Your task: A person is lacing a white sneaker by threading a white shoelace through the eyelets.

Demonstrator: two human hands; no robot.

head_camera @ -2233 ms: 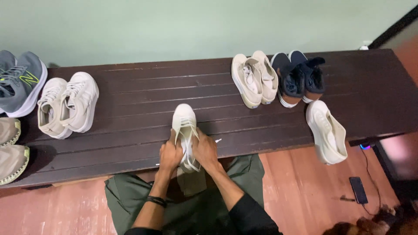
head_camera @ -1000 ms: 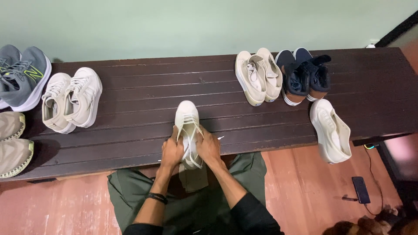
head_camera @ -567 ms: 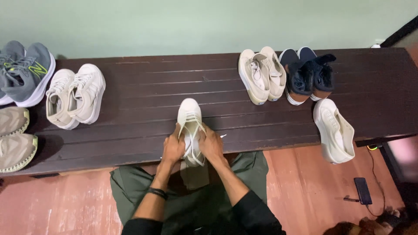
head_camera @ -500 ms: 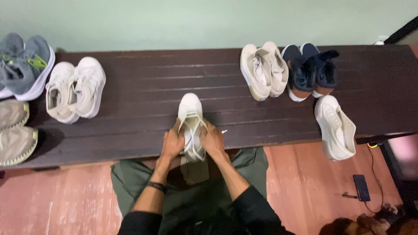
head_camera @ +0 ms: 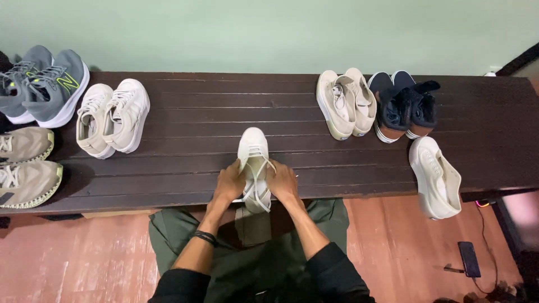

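I am holding the laces of the white sneaker (head_camera: 253, 168) in both hands: my left hand (head_camera: 229, 184) is closing around the lace ends on its side, and my right hand (head_camera: 282, 180) is gripping the ends opposite. The sneaker is standing near the front edge of the dark wooden bench (head_camera: 202, 120), toe pointing away from me, heel just over the edge above my lap. The laces are crossing down the tongue and seem threaded most of the way; judging by that, the lacing looks nearly finished, and the ends are still loose with no knot showing. The upper is looking like smooth pale canvas, the laces flat and soft.

Farther out, its apparent mate, a white shoe (head_camera: 436, 177), is lying to my right near the bench's front edge. Behind it are sitting a navy pair (head_camera: 404, 106) with pale soles and a beige pair (head_camera: 344, 102). To my left are resting a white chunky pair (head_camera: 114, 116), a grey mesh running pair (head_camera: 45, 84) and a tan knit pair (head_camera: 22, 165). The bench is made of long matte slats.
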